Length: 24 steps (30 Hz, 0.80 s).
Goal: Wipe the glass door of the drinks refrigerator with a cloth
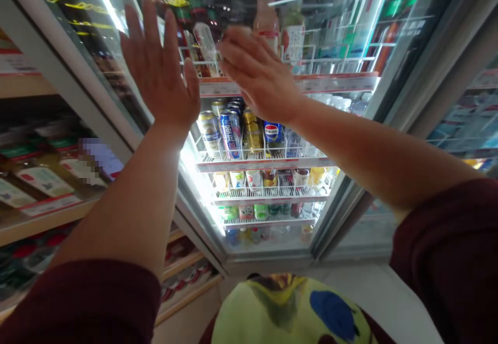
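I stand before an open drinks cooler (272,250). My left hand (157,69) is open, fingers spread and pointing up, palm flat against the swung-out glass door (78,38). My right hand (259,77) reaches in at the upper shelf rail (334,82). Its fingers are stretched to the left, slightly blurred, and nothing shows in them. Just behind it stand a bottle of pink drink (266,19) and a pale green bottle (293,32). One shelf lower stand drink cans, a blue Pepsi can (231,134) among them.
Lower wire shelves (268,193) hold several small bottles and cans. Wooden shelves (42,209) with bottled goods run along the left. A second glass cooler door (462,115) is at the right. A yellow-green printed thing (288,313) fills the bottom centre, over a pale floor (373,287).
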Each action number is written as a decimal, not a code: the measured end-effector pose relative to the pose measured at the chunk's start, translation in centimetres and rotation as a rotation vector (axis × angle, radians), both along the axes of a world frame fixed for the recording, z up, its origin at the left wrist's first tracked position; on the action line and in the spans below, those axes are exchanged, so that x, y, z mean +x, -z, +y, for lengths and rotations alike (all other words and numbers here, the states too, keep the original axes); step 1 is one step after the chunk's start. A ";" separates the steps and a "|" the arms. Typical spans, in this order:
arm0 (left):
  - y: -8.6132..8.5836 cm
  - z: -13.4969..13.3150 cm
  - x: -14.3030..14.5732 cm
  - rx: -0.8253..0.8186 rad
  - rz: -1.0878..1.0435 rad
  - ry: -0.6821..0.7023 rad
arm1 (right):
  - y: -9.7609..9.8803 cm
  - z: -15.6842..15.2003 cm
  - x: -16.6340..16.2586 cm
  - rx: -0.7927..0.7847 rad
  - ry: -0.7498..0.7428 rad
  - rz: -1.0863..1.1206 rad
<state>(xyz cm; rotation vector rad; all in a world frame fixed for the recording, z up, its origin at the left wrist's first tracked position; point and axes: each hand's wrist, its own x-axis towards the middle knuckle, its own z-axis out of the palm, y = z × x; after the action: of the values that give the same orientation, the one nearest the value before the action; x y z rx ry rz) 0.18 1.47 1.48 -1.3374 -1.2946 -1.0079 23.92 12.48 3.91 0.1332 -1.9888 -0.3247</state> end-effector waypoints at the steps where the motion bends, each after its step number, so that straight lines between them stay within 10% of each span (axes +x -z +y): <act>1: 0.0 0.0 -0.2 0.000 0.018 -0.010 | 0.2 0.1 -0.1 0.019 -0.020 -0.058; 8: 0.0 -0.2 0.0 -0.034 -0.017 0.023 | -1.9 0.6 2.0 0.026 0.157 0.215; 13: 0.1 -0.4 0.2 -0.047 -0.004 -0.011 | 0.8 -1.0 0.8 0.162 0.110 -0.083; 20: 0.1 0.0 -0.5 -0.040 0.054 -0.044 | -2.8 0.0 1.4 -0.034 0.167 0.185; 24: 0.0 -0.4 0.1 -0.081 -0.022 0.040 | -0.9 -1.4 1.2 0.140 0.232 -0.045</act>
<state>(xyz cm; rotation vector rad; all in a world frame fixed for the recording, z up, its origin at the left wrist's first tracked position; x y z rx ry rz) 0.27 1.08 1.53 -1.4225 -1.3428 -1.0095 25.16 11.11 4.84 -0.0021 -2.0290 -0.6159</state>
